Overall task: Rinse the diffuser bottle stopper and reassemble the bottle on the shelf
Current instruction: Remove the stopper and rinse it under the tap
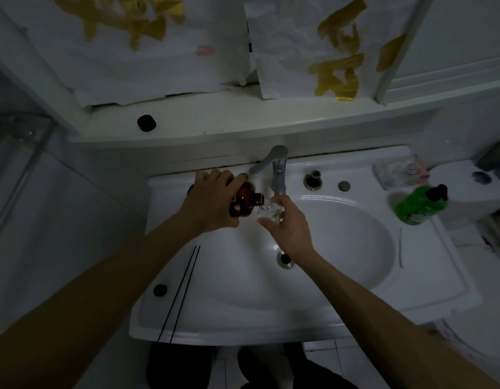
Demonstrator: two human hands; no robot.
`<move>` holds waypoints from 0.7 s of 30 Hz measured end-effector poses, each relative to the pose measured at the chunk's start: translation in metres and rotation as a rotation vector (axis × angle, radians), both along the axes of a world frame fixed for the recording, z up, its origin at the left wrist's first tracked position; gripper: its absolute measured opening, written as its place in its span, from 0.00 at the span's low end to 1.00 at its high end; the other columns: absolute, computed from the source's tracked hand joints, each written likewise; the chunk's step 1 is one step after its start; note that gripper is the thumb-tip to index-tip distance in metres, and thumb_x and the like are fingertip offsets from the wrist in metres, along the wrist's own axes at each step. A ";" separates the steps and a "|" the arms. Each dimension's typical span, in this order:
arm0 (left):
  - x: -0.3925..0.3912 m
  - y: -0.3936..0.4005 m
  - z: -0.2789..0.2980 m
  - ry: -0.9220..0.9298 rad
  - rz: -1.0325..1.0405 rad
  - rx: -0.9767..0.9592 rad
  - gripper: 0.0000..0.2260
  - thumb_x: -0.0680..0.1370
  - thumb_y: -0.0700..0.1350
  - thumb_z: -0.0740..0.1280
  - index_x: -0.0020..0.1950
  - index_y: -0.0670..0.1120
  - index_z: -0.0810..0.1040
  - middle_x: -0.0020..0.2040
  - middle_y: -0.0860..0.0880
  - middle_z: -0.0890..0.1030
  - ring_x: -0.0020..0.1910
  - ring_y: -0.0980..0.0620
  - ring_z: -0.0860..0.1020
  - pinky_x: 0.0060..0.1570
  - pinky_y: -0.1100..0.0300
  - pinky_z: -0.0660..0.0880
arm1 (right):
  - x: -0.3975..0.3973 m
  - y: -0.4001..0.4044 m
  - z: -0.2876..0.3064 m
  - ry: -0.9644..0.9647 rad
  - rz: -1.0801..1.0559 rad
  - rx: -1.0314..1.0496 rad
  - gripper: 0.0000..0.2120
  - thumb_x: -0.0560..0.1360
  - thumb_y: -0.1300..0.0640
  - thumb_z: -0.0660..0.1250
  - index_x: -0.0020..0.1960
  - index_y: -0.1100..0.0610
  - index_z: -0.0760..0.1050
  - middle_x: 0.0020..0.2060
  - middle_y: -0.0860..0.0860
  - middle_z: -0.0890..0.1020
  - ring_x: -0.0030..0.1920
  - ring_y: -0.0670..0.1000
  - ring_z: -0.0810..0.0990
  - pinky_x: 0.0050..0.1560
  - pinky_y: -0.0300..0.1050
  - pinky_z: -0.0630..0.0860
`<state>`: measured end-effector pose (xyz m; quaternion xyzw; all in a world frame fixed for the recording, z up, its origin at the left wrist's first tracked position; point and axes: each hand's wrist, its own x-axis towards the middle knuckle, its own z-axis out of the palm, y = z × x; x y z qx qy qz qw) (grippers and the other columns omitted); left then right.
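My left hand (pixel 212 202) grips a brown diffuser bottle (pixel 244 202), tilted on its side with its open neck pointing right toward the faucet (pixel 278 169). My right hand (pixel 288 223) holds a small clear piece, seemingly the stopper (pixel 268 211), right at the bottle's mouth under the spout. Two thin black reed sticks (pixel 181 287) lie across the left rim of the white sink (pixel 355 290). A small black cap (pixel 160 290) sits on the rim beside them. Another black cap (pixel 146 123) rests on the white shelf (pixel 243 116) above the sink.
A green pump bottle (pixel 420 204) lies at the sink's right rim, with a clear soap dish (pixel 397 172) behind it. The drain (pixel 285 259) shows in the basin. A toilet tank stands at the far right. White papers with gold marks hang behind the shelf.
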<state>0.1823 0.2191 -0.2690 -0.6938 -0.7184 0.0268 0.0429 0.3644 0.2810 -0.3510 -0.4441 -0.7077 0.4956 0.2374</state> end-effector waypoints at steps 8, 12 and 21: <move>-0.001 -0.001 0.000 -0.006 0.000 -0.001 0.37 0.61 0.56 0.75 0.67 0.48 0.68 0.58 0.44 0.77 0.56 0.42 0.76 0.57 0.46 0.67 | -0.001 -0.001 -0.004 -0.033 0.005 0.015 0.21 0.70 0.48 0.74 0.59 0.50 0.71 0.53 0.49 0.80 0.50 0.49 0.80 0.53 0.48 0.79; -0.002 -0.002 -0.004 -0.022 0.005 0.029 0.37 0.60 0.56 0.75 0.66 0.48 0.68 0.56 0.44 0.78 0.54 0.43 0.76 0.56 0.47 0.68 | -0.001 -0.002 -0.001 -0.028 0.004 0.005 0.22 0.71 0.49 0.74 0.60 0.52 0.71 0.54 0.50 0.80 0.50 0.49 0.80 0.54 0.49 0.79; -0.001 -0.008 -0.010 -0.271 0.184 0.056 0.32 0.63 0.57 0.73 0.63 0.50 0.68 0.53 0.51 0.78 0.50 0.50 0.78 0.57 0.50 0.67 | -0.007 -0.006 0.007 0.010 0.000 -0.042 0.22 0.70 0.51 0.75 0.60 0.52 0.71 0.50 0.46 0.79 0.49 0.48 0.81 0.52 0.46 0.79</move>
